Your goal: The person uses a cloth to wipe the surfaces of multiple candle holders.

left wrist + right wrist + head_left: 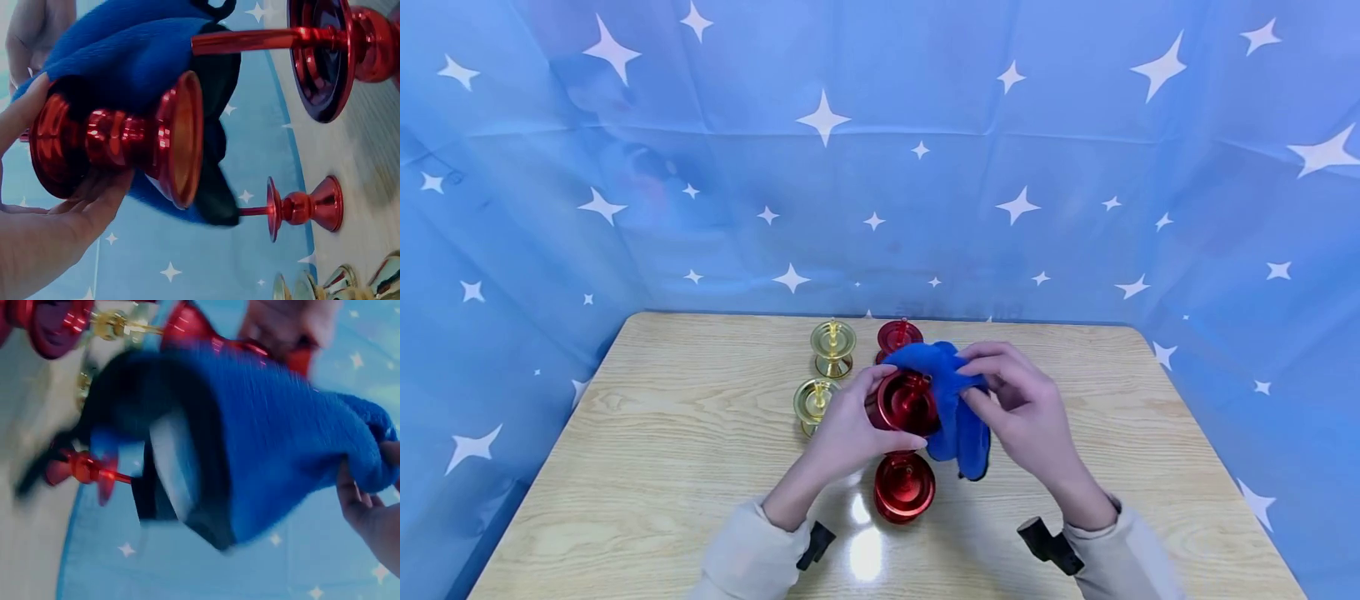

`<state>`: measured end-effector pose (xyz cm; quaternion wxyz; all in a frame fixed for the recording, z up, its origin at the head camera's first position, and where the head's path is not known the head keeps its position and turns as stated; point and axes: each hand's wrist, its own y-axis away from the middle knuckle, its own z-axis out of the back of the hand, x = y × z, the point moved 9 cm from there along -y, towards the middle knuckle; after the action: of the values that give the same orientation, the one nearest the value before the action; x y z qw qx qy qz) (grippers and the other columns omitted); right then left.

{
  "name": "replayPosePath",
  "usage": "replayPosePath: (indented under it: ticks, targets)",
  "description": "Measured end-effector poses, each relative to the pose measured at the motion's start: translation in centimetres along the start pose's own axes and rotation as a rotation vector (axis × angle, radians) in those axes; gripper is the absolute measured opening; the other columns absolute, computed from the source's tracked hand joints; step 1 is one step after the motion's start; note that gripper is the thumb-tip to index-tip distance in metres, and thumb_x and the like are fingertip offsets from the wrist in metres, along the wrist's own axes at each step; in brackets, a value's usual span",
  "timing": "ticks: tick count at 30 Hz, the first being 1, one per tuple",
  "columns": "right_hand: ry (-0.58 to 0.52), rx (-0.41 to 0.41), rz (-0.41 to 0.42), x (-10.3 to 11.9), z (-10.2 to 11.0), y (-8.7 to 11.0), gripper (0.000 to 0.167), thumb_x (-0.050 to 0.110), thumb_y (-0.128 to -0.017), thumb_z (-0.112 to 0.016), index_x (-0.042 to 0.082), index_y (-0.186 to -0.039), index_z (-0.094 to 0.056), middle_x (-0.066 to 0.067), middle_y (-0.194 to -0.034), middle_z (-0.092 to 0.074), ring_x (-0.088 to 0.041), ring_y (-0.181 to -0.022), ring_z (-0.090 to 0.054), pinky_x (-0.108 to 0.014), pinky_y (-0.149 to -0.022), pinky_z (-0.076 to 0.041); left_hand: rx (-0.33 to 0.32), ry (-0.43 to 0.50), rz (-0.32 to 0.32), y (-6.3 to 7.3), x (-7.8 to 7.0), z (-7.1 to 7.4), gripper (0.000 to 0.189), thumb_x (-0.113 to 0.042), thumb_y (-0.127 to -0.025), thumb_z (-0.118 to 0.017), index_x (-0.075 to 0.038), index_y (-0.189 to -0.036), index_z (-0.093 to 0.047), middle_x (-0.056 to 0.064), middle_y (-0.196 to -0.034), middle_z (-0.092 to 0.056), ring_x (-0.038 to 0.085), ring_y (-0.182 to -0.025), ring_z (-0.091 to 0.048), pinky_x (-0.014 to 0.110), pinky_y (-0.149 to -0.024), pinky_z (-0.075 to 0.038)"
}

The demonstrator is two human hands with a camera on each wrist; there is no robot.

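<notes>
My left hand grips a shiny red metal candle holder, lifted off the table, with thumb and fingers around its dish. In the left wrist view the holder's flared, hollow foot shows. A fuzzy blue cloth with a dark edge drapes against the holder's right side. Its top is pinched between the thumb and fingers of my right hand. The right wrist view shows the cloth hanging like a pouch, blurred at its dark edge; part of the holder is hidden behind it.
One red candle holder stands in front of my hands, another behind them. Two gold holders stand to the left, the nearer one beside my left hand. A starry blue curtain rises behind the wooden table.
</notes>
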<state>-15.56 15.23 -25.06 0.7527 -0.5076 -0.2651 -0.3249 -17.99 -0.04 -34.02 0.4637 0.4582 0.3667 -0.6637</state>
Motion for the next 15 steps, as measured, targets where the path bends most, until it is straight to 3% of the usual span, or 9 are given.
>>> replayPosePath:
  ticks: [4, 11, 15]
  targets:
    - [0.023, 0.113, -0.045, -1.2, -1.6, 0.7, 0.027, -0.015, -0.076, -0.063, 0.003, -0.096, -0.064, -0.013, -0.113, -0.056, -0.02, -0.105, -0.054, -0.024, -0.085, -0.047, -0.004, 0.033, -0.002, 0.1, 0.2, -0.1, 0.08, -0.026, -0.065, -0.084, -0.003, -0.13, -0.043, 0.008, -0.115, -0.058, 0.02, -0.103, -0.057, 0.034, -0.086, -0.048]
    - [0.089, 0.184, -0.05, -2.2, -2.7, 1.3, 0.023, -0.009, -0.08, -0.064, 0.008, -0.095, -0.066, -0.01, -0.113, -0.06, -0.019, -0.103, -0.056, -0.017, -0.072, -0.048, -0.014, 0.087, 0.001, 0.3, 0.9, 0.2, 0.077, -0.022, -0.066, -0.083, -0.003, -0.129, -0.044, 0.011, -0.117, -0.058, 0.021, -0.103, -0.057, 0.03, -0.084, -0.049]
    - [0.036, 0.185, -0.095, -2.6, -3.0, 1.4, 0.035, -0.01, -0.077, -0.065, 0.004, -0.108, -0.057, -0.01, -0.111, -0.059, -0.017, -0.103, -0.056, -0.022, -0.083, -0.048, -0.011, 0.083, 0.003, 0.3, 0.9, 0.1, 0.078, -0.023, -0.065, -0.084, -0.004, -0.129, -0.045, 0.011, -0.117, -0.057, 0.021, -0.101, -0.058, 0.027, -0.08, -0.05]
